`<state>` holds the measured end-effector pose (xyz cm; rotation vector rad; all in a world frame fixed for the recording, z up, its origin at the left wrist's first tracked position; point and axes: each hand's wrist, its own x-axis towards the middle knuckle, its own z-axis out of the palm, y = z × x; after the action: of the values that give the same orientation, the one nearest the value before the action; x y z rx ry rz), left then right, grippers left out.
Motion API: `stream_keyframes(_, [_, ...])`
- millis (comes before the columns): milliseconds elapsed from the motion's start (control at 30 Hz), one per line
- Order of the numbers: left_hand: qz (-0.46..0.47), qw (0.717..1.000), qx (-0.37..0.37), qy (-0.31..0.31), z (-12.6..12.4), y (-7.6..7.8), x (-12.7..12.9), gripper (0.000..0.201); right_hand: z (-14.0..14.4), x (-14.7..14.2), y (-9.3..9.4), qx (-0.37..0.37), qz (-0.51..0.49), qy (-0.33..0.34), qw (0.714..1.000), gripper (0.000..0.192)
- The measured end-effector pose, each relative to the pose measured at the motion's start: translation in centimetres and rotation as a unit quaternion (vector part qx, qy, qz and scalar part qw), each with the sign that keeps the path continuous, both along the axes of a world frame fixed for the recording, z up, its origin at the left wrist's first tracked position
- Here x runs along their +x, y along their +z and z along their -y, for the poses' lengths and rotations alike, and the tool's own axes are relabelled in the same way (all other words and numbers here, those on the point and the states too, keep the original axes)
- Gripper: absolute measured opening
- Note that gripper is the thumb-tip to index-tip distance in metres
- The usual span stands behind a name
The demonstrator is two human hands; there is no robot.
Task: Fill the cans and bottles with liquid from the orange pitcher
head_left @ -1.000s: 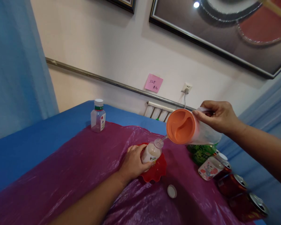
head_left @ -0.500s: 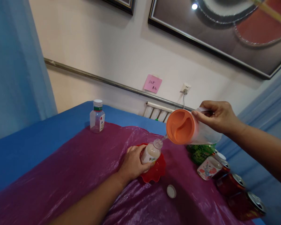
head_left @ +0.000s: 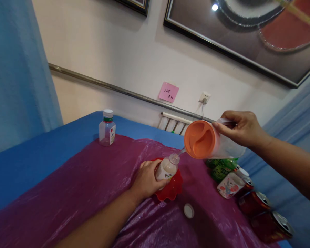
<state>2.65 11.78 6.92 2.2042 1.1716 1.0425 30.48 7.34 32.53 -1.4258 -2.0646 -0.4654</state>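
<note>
My left hand [head_left: 146, 179] is closed around a small clear bottle [head_left: 167, 167] with a label and an uncapped mouth. The bottle stands over a red scalloped dish [head_left: 175, 187]. My right hand [head_left: 244, 127] grips the handle of a clear pitcher [head_left: 228, 146] with an orange lid [head_left: 199, 139]. The pitcher is tipped to the left, and a thin stream of clear liquid runs from its spout to the bottle's mouth. A white cap [head_left: 188, 210] lies on the purple plastic sheet [head_left: 93, 193], to the right of the dish.
A clear bottle with a white cap [head_left: 107, 129] stands at the back left. Along the right side are a green-labelled bottle [head_left: 220, 168], a jar with a cartoon print [head_left: 229, 186] and several red cans [head_left: 271, 225]. Blue curtains hang at both sides.
The pitcher has shifted very slightly to the right, still tipped with liquid running. My left hand and the bottle stay in place.
</note>
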Motion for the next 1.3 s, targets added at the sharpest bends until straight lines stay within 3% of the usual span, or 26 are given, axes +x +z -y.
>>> stream_keyframes(1033, [-0.001,1.0,-0.005,-0.011,0.1,0.3,0.0,0.066,0.0,-0.7,-0.2,0.012,0.019,0.012,1.0,0.043])
stream_keyframes(1300, [0.008,1.0,0.0,-0.012,0.3,0.5,-0.1,0.065,-0.2,-0.8,-1.9,0.013,-0.012,0.032,0.999,0.043])
